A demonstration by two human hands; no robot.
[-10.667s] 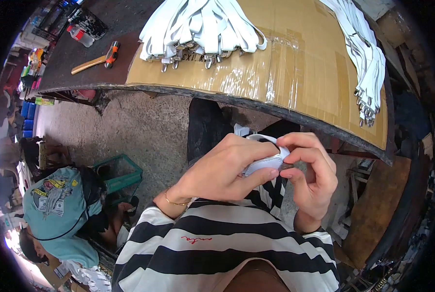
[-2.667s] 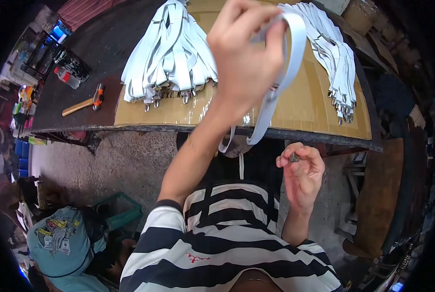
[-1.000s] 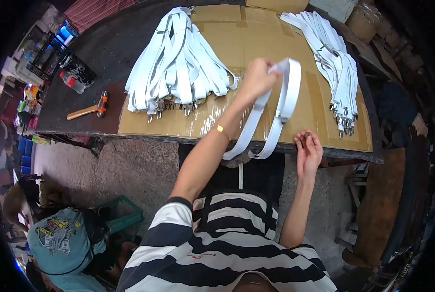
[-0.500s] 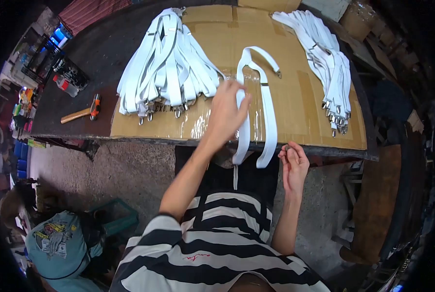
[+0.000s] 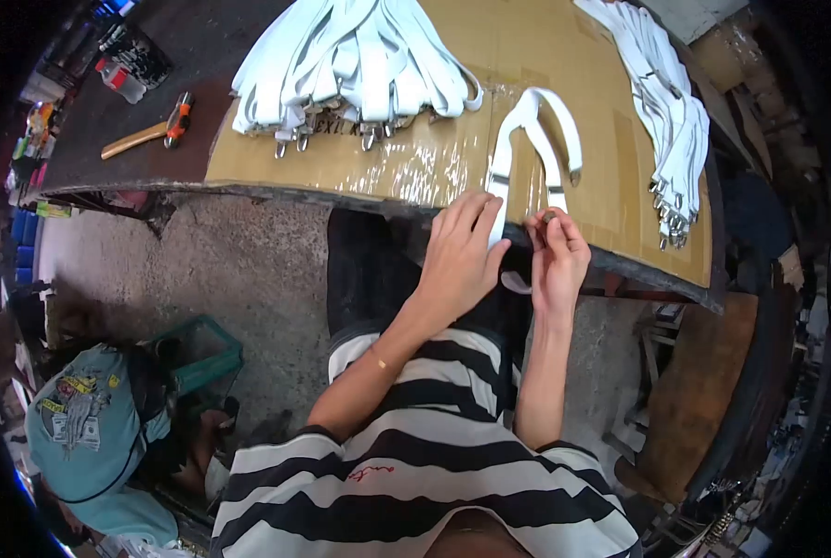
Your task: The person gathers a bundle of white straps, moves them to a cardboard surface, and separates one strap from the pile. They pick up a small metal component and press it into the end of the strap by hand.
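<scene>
Strap (image 5: 502, 173), flat white webbing, on cardboard (image 5: 573, 56).

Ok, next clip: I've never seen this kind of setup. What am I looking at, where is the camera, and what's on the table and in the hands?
No machine here: a person works with bare hands, and the one camera sits on their head, looking down, so their striped shirt fills the bottom. The left hand lies with fingers stretched over a white strap at the edge of the cardboard that covers the table. The right hand pinches a small metal piece beside that strap. Farther back lie a large pile of straps, a second pile to the right, and a hammer. Another person in light blue is low on the left.
</scene>
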